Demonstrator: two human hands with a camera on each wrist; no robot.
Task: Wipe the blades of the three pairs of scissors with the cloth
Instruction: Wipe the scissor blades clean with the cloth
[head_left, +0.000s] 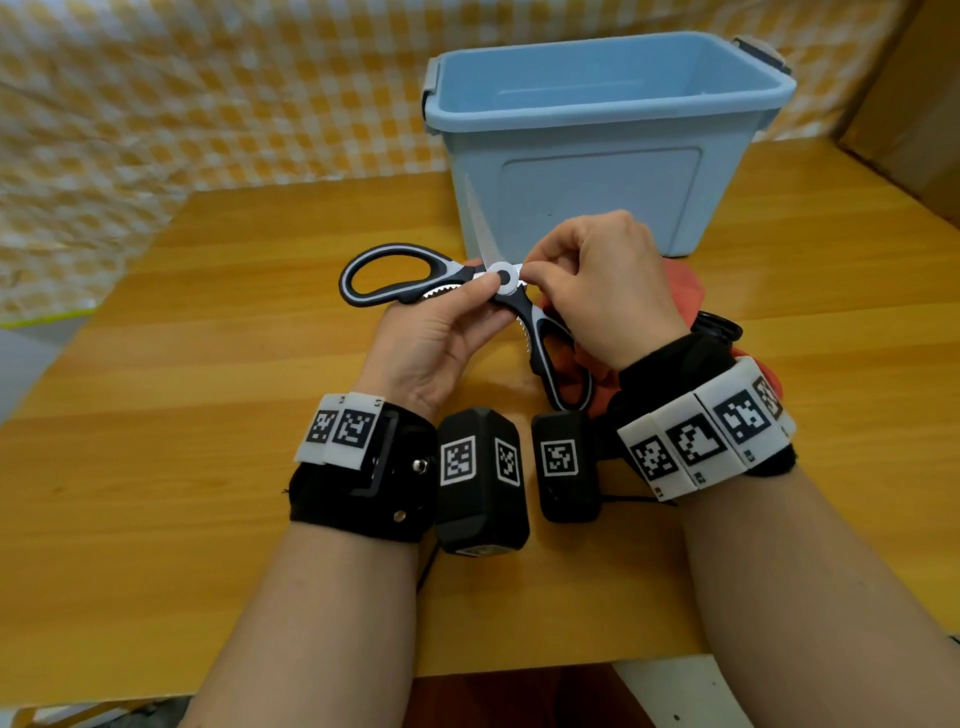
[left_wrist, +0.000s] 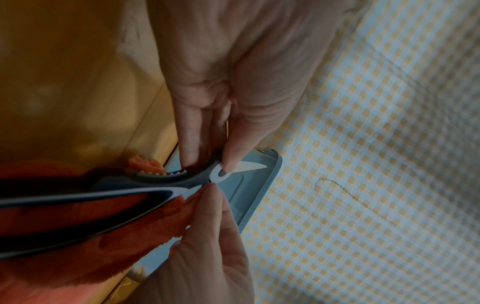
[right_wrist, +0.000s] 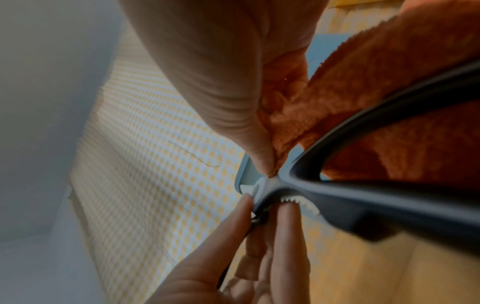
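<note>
A pair of scissors (head_left: 395, 270) with black-and-white handles is held spread wide open above the wooden table. My left hand (head_left: 480, 285) pinches it at the round pivot (left_wrist: 221, 173), thumb on top. One pale blade (left_wrist: 253, 165) points up towards the bin. My right hand (head_left: 531, 273) pinches an orange cloth (right_wrist: 389, 102) against the metal just beside the pivot; most of the cloth (head_left: 685, 286) hangs under that hand. The other blade is hidden by my right hand. A black handle of another pair of scissors (head_left: 719, 325) shows past my right wrist.
A light blue plastic bin (head_left: 597, 156) stands open on the table (head_left: 208, 467) right behind the hands. A yellow-checked fabric (head_left: 208, 104) hangs at the back and left. Cardboard (head_left: 924, 104) stands at the far right.
</note>
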